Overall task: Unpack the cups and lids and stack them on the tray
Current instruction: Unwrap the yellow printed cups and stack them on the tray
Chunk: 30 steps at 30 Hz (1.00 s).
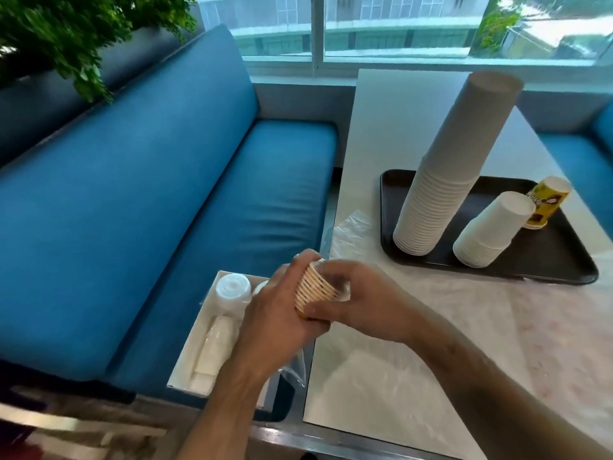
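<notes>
- Head view, lower centre: left hand [275,313] and right hand [361,300] both grip the striped cup stack [315,290]; long axis tilted, pointing upper left.
- Tray [560,260] lies upper right, nearer the right hand.

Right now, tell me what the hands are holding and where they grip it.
Both hands hold one stack of striped paper cups. The left hand wraps its side near the wide end; the right hand grips the narrow end, where clear wrap clings.

I count three cup stacks on one black tray [550,260]: two white, one yellow; a fourth striped stack [313,288] sits off it.
</notes>
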Available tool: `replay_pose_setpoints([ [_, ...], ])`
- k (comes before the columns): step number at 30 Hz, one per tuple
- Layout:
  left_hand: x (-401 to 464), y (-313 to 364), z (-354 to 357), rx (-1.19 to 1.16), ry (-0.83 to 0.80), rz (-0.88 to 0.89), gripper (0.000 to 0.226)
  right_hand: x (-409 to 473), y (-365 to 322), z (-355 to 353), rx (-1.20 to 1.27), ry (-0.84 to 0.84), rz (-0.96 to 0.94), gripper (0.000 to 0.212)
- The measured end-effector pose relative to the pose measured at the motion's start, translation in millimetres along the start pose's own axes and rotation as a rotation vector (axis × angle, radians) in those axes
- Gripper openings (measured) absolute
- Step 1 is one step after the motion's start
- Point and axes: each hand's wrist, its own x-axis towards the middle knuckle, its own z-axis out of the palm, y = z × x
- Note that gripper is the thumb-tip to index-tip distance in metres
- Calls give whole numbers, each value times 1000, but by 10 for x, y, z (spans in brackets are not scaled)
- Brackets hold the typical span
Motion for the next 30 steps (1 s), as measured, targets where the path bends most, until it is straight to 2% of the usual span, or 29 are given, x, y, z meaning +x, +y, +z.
replay_pose_setpoints([
  [3,39,118,115,-54,69,-25,81,-145,91,-281,28,166,-27,21],
  [5,58,175,176,-75,109,-34,84,-250,132,-461,32,199,-58,22],
  [7,76,230,221,-92,140,-48,92,-368,130,-620,18,124,-65,22],
  [10,128,321,283,-134,165,-78,108,-544,76,-877,69,-110,-11,18],
  [13,168,406,362,-127,170,-43,99,-680,15,-1139,173,-196,-17,14],
  [15,177,486,418,-123,185,-6,93,-738,-24,-1313,256,-140,-22,18],
  [17,188,561,470,-126,199,31,90,-746,-25,-1447,273,44,-18,17],
  [19,205,646,522,-122,198,58,92,-716,24,-1540,153,226,-35,16],
  [20,213,687,543,-119,192,69,93,-692,48,-1568,49,248,-31,24],
  [23,228,785,598,-103,183,103,96,-661,97,-1611,-189,96,68,58],
  [25,227,831,609,-100,180,121,98,-659,104,-1626,-265,19,111,72],
  [27,230,875,613,-89,165,131,99,-650,77,-1618,-283,12,108,74],
  [30,233,938,613,-87,139,148,99,-592,64,-1566,-375,73,71,68],
])
